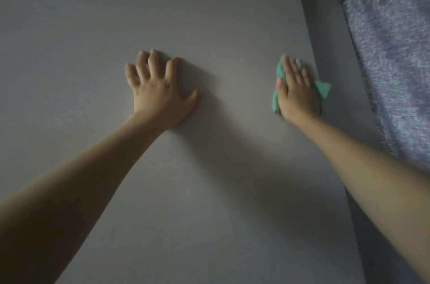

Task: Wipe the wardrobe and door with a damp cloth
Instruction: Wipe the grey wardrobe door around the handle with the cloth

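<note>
The left hand (156, 90) is resting flat, fingers spread, on the grey panel (209, 28). The right hand (296, 93), fingers straight, is pressing the green cloth (280, 72) against the panel's right edge, beside a speckled blue curtain (391, 51).

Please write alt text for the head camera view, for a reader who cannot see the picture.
A person's right hand presses a green cloth flat against a plain grey panel, near its right edge. The left hand rests on the same panel with fingers spread. A blue-grey patterned curtain hangs further right.
</note>
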Demonstrator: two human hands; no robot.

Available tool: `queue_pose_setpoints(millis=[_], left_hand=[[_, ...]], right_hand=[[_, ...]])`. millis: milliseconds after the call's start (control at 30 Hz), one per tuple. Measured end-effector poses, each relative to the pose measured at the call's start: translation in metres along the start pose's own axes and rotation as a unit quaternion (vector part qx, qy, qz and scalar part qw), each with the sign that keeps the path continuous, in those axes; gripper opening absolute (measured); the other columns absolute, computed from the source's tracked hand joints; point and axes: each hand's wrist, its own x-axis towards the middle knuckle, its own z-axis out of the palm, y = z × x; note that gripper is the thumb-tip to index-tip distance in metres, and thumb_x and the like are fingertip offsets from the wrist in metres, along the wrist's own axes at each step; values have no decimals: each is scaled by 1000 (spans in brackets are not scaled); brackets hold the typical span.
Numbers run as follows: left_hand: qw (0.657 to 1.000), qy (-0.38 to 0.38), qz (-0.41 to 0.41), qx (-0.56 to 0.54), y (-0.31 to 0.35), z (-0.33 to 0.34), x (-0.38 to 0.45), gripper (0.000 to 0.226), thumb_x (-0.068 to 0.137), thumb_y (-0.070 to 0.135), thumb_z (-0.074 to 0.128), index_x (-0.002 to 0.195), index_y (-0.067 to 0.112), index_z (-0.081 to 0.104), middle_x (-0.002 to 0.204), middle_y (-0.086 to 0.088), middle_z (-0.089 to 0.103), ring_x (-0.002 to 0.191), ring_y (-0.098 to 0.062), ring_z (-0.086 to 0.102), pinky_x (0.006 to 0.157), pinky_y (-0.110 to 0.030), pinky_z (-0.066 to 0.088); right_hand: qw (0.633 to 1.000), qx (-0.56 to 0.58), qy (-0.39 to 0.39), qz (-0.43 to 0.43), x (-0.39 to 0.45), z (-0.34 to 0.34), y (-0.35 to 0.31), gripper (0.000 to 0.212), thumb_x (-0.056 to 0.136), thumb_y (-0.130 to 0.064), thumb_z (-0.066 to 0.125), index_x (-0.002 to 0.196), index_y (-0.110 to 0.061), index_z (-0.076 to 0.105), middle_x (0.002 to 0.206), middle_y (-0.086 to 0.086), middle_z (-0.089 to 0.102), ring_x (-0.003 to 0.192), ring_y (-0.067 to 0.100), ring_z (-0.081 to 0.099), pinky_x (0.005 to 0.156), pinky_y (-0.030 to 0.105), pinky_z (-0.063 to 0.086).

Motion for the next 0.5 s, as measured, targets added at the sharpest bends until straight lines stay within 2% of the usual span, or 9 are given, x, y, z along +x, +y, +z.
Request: queue_pose_setpoints(millis=[67,133,267,333,400,500], left_hand=[[1000,3,0,-4,0,1,1,79,82,65,51,143,19,31,152,-19,17,143,-38,3,113,-55,-3],[1000,1,1,-7,-1,1,1,80,82,65,50,144,19,30,152,-19,16,144,-38,3,113,-55,-3],[1000,2,1,-7,-2,4,0,82,81,69,46,144,19,30,152,-20,16,144,-38,2,113,-56,-4],[1000,0,0,-8,-1,4,0,84,78,70,42,143,19,31,152,-21,16,143,-39,3,113,-56,-4],[1000,-5,1,-10,1,3,0,82,80,68,47,144,19,31,152,-21,16,143,-39,3,113,-56,-3],[1000,-11,1,-5,1,0,1,80,81,65,51,145,20,30,153,-20,15,144,-38,2,114,-56,-3]], right_hand=[[999,-7,-7,53,17,0,4,69,90,-40,10,151,-9,16,159,9,17,147,24,12,117,28,-1],[998,9,7,61,3,2,-5,70,90,-43,9,151,-9,17,158,9,18,147,25,13,117,30,1],[993,-1,11,-122,-71,8,-18,60,97,-35,23,147,-4,30,153,12,31,142,29,27,117,37,13],[989,-5,-7,-149,-70,5,-10,60,98,-39,21,148,-6,29,154,10,31,142,28,26,117,38,14],[996,-12,-5,-91,-42,4,-6,69,94,-47,11,150,-8,23,156,8,25,145,27,21,119,39,12],[1000,-6,-2,25,5,6,-16,76,88,-47,4,151,-8,16,158,9,17,147,24,13,120,34,5]])
